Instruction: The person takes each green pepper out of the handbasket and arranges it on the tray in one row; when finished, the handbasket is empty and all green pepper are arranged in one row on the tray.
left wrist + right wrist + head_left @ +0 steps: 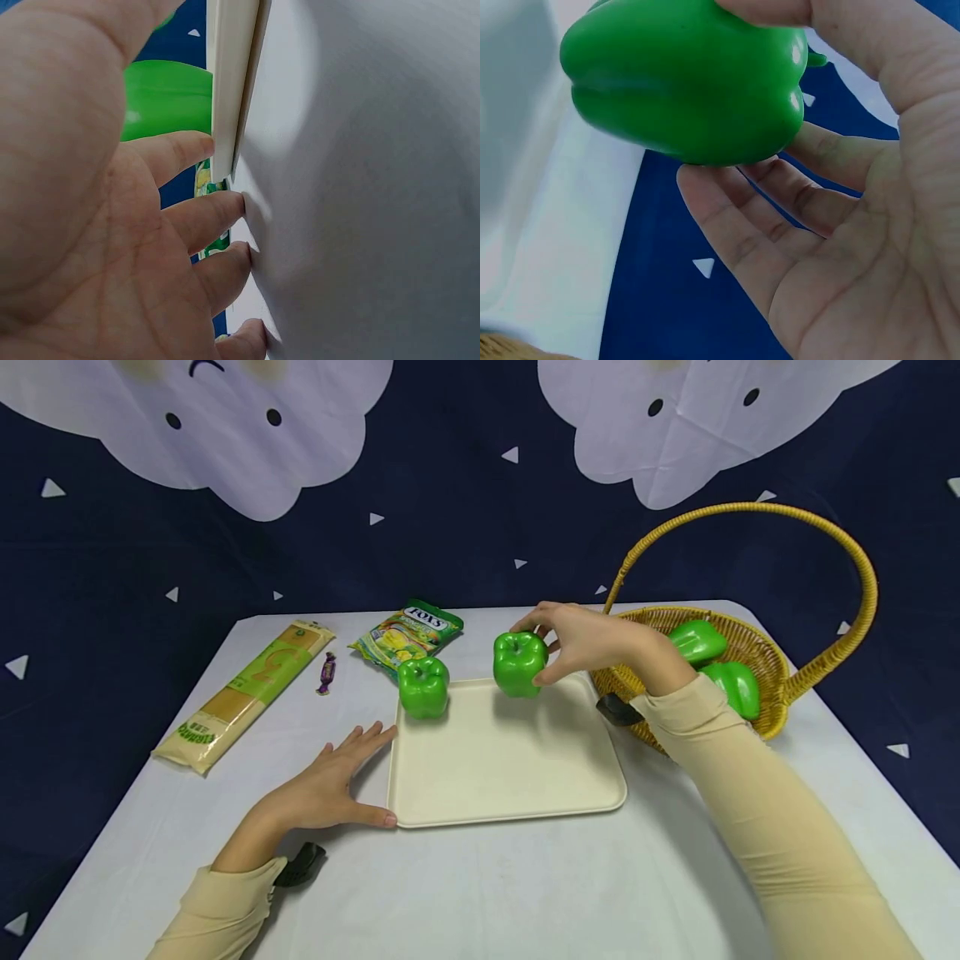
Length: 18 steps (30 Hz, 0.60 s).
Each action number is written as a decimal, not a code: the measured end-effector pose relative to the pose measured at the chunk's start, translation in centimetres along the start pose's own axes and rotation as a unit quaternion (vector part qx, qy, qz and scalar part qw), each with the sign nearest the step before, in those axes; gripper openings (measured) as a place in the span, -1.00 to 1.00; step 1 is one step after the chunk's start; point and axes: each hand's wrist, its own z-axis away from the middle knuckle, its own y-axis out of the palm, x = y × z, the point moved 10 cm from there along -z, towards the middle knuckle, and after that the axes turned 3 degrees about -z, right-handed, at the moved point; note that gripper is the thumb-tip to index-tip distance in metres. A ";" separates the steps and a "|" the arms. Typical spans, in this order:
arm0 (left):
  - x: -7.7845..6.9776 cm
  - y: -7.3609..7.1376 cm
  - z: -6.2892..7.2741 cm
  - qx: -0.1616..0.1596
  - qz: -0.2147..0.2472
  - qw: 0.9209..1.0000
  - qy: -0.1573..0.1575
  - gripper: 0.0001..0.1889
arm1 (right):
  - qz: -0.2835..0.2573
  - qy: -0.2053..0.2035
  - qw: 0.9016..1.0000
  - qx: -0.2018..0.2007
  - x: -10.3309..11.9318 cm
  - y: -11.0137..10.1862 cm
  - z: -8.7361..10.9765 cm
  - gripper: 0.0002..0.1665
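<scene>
Between thumb and fingers, my right hand [588,639] holds a green bell pepper [519,665] over the back right part of a cream tray [510,760]. The right wrist view shows that pepper [682,82] large, with the thumb on one side and the fingertips on the other. A second green bell pepper [423,688] stands upright in the tray's back left corner. My left hand [326,789] is spread at the tray's left edge, thumb at the front left corner. In the left wrist view its fingers [180,154] reach the tray's rim [232,82].
A wicker basket [776,693] with a tall handle stands at the right, holding green peppers [731,687]. Behind the tray lies a green Fox's candy bag [408,635]. A purple wrapped candy [327,673] and a long noodle packet [247,693] lie at the left.
</scene>
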 end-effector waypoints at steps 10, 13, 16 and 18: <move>0.1 0.0 -0.1 0.000 0.000 1.000 -0.002 0.34 | -0.009 -0.011 1.000 0.018 -0.2 1.7 -2.0 -0.11; 0.1 0.1 -0.1 0.000 -0.002 1.000 -0.002 0.34 | -0.007 -0.015 1.000 0.024 -0.1 2.1 -2.4 -0.11; 0.1 0.0 -0.1 0.000 -0.003 1.000 -0.001 0.34 | -0.003 -0.018 0.999 0.030 0.0 2.5 -2.8 -0.12; 0.1 0.0 -0.1 -0.001 -0.003 1.000 -0.001 0.34 | 0.002 -0.019 0.999 0.034 0.0 2.8 -3.1 -0.11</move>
